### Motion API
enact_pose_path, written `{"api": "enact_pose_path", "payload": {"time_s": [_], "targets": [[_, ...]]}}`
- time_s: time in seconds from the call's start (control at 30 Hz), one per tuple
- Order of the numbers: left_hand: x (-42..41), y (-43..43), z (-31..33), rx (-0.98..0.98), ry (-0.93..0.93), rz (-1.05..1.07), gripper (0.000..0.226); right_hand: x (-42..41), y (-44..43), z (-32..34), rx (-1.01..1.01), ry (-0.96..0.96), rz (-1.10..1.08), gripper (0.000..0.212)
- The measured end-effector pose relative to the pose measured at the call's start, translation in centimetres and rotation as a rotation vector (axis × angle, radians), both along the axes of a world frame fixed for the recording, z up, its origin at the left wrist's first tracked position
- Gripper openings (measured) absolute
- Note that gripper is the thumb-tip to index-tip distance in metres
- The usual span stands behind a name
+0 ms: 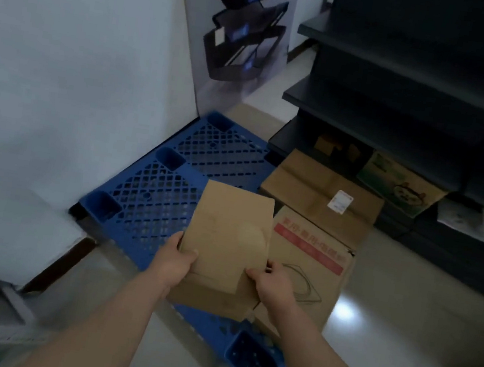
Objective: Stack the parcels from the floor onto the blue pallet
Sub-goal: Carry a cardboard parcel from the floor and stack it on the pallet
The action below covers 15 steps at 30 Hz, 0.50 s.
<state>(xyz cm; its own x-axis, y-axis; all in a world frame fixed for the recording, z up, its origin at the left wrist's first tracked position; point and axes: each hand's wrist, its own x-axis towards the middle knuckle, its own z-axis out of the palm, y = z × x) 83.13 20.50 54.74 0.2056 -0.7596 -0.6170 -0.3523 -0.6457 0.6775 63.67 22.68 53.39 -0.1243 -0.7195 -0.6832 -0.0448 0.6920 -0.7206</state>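
Observation:
I hold a plain brown cardboard parcel (226,243) in the air above the blue pallet (158,196), which lies on the floor against the white wall. My left hand (175,262) grips the parcel's near left edge, thumb on top. My right hand (271,284) grips its near right edge. To the right of the held parcel stands a box with red printing (313,262); whether it rests on the pallet or the floor I cannot tell. Behind it sits a flat brown box with a white label (323,194).
Dark metal shelving (400,112) fills the right side, with a green-printed box (402,184) on its lowest shelf. A white wall (64,65) borders the pallet on the left. A poster panel (244,28) leans at the back. Pale glossy floor (389,297) lies at right.

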Motion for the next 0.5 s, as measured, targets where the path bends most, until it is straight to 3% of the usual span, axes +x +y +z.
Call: {"api": "enact_pose_path", "payload": {"time_s": [0.3,0.5], "targets": [[-0.5,-13.7,-11.2,0.093,0.07,-0.044,0.071,-0.2,-12.3,-11.2,0.08,0.037,-0.065,0.035],[-0.7,-21.3,-20.0,0.124,0.051,-0.129,0.066,0.2,-17.9,-20.4,0.094,0.076,-0.135,0.039]]}}
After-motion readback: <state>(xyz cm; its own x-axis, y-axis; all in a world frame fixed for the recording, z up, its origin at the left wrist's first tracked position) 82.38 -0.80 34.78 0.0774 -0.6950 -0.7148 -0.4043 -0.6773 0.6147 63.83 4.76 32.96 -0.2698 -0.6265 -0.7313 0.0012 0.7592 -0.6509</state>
